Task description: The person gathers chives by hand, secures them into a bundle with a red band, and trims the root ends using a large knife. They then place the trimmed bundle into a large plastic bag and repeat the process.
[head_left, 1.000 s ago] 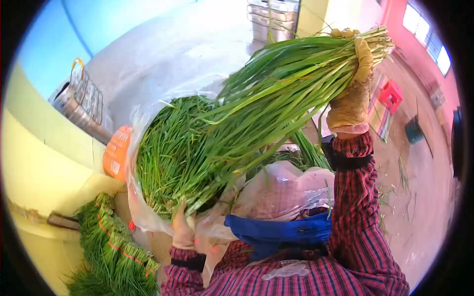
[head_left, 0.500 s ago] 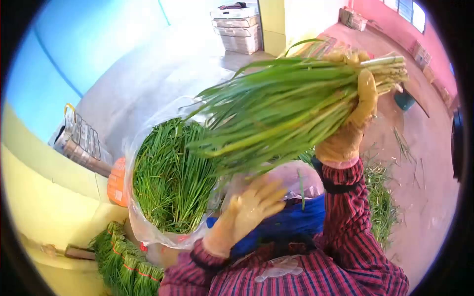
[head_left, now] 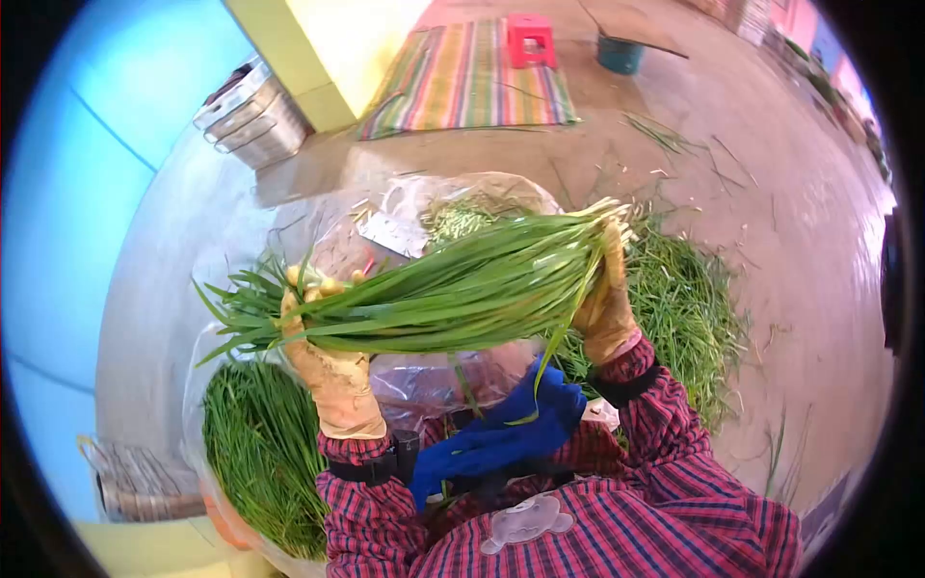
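Observation:
A large bunch of garlic chives [head_left: 462, 279] stretches almost level in front of me, between both gloved hands. My left hand [head_left: 332, 376] is closed around the leafy end, with leaf tips poking out beyond it to the left. Around the pale stem end, my right hand [head_left: 607, 303] is wrapped. Below my left hand, more chives [head_left: 260, 453] fill a clear plastic bag. A loose heap of chives [head_left: 674, 308] lies on the floor beyond my right forearm. Blue cloth [head_left: 501, 424] covers part of my lap.
Trimmed stem pieces [head_left: 462, 220] lie on plastic sheeting beyond the bunch. Farther off are a striped mat [head_left: 462, 87], a red stool [head_left: 530, 43] and a teal bucket [head_left: 620, 56]. Stacked crates [head_left: 255, 120] stand by the yellow pillar [head_left: 308, 58].
The raised bunch has come down to the middle. My left hand, spread and apart from it before, now grips its leafy end. My view has swung to the right.

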Demonstrator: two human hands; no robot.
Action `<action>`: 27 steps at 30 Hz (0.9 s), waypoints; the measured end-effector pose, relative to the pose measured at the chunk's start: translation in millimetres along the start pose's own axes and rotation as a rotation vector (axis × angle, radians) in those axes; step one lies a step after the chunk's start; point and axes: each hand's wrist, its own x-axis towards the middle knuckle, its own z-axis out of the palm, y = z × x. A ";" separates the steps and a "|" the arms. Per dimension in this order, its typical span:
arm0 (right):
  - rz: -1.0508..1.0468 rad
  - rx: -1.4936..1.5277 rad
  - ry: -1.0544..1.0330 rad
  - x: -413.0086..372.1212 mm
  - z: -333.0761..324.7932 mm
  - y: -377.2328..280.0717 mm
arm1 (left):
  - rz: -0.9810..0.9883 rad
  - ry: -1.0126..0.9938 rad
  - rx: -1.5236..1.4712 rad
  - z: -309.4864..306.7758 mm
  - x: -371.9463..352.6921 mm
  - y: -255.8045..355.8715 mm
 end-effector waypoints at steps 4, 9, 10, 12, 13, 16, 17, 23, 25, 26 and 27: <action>0.219 -0.105 0.009 -24.6 -13.9 13.2 | 0.031 -0.023 0.061 -10.8 39.7 -15.4; 0.364 -0.297 -0.020 -37.6 -46.5 4.3 | -0.044 -0.271 0.052 36.2 77.4 -41.4; 0.421 -0.484 -0.021 -38.7 -55.8 2.1 | -0.066 -0.309 0.027 39.2 88.4 -42.0; 0.360 -0.558 -0.020 -40.9 -33.4 -8.3 | -0.112 -0.324 -0.041 40.2 106.6 -41.3; 0.310 -0.635 -0.038 -41.8 -25.5 -13.1 | -0.126 -0.328 -0.044 40.5 112.2 -43.2; 0.334 -0.449 -0.026 -49.2 -41.2 -15.5 | -0.224 -0.516 -0.099 47.3 120.9 -51.2; 0.307 -0.403 0.014 -55.4 -37.9 -16.6 | -0.235 -0.523 -0.104 49.2 121.1 -52.5; 0.102 -0.063 0.190 -108.1 -76.4 -72.8 | -0.164 -0.537 -0.252 55.4 125.9 -34.5; -0.064 0.052 0.145 -137.0 -129.1 -99.5 | -0.146 -0.493 -0.233 58.9 124.9 -26.9; -0.156 0.036 0.089 -153.7 -149.3 -110.2 | -0.193 -0.472 -0.359 58.6 128.8 -20.9; -0.340 0.090 0.207 -170.8 -180.8 -114.8 | -0.245 -0.444 -0.487 59.6 127.3 -23.3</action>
